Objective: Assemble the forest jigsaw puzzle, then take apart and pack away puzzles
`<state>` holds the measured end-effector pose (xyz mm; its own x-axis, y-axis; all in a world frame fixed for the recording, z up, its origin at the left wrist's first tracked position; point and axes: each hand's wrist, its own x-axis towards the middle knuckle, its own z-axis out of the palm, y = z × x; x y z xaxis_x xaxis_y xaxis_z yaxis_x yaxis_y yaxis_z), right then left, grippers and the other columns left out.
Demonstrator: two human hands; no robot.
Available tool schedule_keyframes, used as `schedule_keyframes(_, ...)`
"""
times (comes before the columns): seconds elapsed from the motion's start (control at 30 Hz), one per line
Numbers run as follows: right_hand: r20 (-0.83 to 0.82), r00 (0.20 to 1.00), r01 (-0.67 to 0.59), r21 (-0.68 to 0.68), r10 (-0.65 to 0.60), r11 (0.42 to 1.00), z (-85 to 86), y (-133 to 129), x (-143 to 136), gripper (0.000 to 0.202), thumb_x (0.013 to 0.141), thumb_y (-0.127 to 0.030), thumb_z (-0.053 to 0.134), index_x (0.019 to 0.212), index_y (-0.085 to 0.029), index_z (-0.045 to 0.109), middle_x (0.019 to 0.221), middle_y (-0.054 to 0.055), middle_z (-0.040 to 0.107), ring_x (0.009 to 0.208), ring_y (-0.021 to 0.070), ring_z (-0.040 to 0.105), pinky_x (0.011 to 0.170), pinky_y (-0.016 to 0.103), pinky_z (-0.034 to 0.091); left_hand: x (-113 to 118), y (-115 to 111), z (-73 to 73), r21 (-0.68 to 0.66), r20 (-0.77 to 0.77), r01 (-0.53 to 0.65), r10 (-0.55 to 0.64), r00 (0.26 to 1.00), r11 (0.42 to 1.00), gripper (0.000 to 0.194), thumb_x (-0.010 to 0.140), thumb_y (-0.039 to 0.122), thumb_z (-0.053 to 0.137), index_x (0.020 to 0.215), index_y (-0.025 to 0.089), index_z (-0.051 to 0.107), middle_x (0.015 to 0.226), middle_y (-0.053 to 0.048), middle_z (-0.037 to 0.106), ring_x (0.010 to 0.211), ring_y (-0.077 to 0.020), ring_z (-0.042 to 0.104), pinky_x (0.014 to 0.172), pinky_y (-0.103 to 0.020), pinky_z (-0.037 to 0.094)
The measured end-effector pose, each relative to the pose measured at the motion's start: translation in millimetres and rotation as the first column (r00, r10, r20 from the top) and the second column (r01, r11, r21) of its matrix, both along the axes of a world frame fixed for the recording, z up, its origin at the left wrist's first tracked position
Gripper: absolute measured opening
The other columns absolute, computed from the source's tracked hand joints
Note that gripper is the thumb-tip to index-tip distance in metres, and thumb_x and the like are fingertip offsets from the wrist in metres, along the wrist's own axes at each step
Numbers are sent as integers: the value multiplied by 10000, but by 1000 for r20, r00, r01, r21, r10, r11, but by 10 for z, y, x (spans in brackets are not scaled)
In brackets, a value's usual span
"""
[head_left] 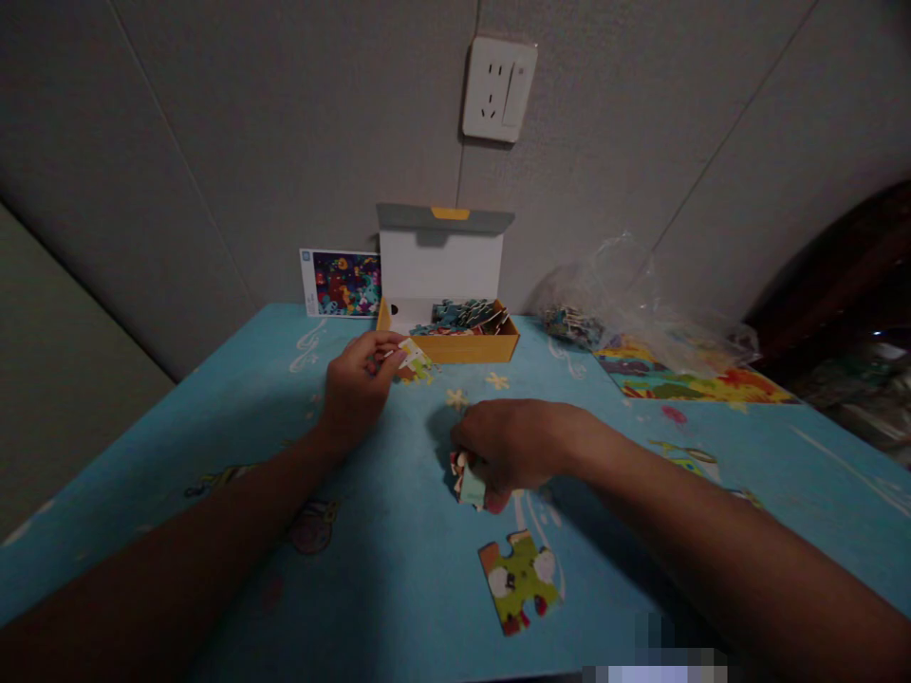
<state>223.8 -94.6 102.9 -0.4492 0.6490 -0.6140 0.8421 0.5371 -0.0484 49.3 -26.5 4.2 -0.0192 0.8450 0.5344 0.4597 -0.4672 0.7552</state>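
Left hand (358, 384) pinches a piece (409, 356) by the box (455, 343) | right hand (509, 444) fingers pinch pieces (470, 482) mid-bench (399, 569) — best kept flat, turned slowly, edges matched before pressing.

the counter (399, 588) wears a smooth blue printed covering with a dull sheen, and the puzzle pieces (519, 581) on it look like matt printed cardboard. the open box (455, 346) is plain matt card, white inside its lid, while the bag (641, 313) beside it is thin, crinkled, glossy clear plastic; the wall socket (498, 90) is smooth white plastic
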Motion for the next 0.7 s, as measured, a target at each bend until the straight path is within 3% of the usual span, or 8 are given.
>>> schedule_keyframes(0.13,18,999,-37,-3,37,999,12,20,-3,416,661,-348,835,997,-134,715,906,89,725,822,232,672,645,274,437,49,101,120,190,-80,-79,96,992,979,183,860,319,602,956,190,691,907,-42,693,881,-183,634,831,-304,502)
schedule_keyframes(0.3,-15,998,-68,-4,68,998,10,40,24,423,683,-326,817,1029,-115,697,900,88,711,794,221,659,597,262,405,190,461,299,329,-296,-44,148,944,943,208,869,287,587,1014,190,699,985,-76,688,1036,-242,566,956,-379,435)
schedule_keyframes(0.37,-67,993,-97,-38,94,995,27,72,90,454,698,-298,803,1087,-107,667,903,83,701,783,215,645,576,257,389,214,574,247,326,-405,-59,196,893,943,281,868,328,586,1089,181,676,1077,-103,674,1107,-285,525,988,-438,398)
schedule_keyframes(0.47,-182,980,-92,-43,83,995,101,148,258,447,720,-283,779,1107,-116,631,896,62,681,753,188,617,573,244,379,184,641,75,316,-473,-22,178,863,949,273,915,307,480,844,177,709,1044,-107,674,1056,-260,542,1002,-434,383)
schedule_keyframes(0.53,-317,948,-6,59,24,998,149,223,374,425,739,-271,762,1101,-114,605,920,65,669,764,176,603,602,242,388,149,645,-19,310,-443,7,138,886,951,325,918,308,458,749,181,705,988,-96,677,995,-234,564,967,-402,410)
schedule_keyframes(0.6,-517,855,185,236,-38,954,140,331,449,412,776,-262,730,1120,-106,565,983,89,660,825,181,600,662,250,415,125,649,-60,318,-399,21,114,910,948,329,900,300,472,696,182,702,921,-88,678,927,-217,581,905,-376,441)
schedule_keyframes(0.7,-770,638,544,415,-37,729,-1,546,478,520,836,-277,669,1263,-83,446,1152,156,611,994,215,593,800,290,453,118,681,-54,355,-342,50,80,936,933,319,843,255,516,565,191,658,797,-64,674,804,-188,588,830,-355,457)
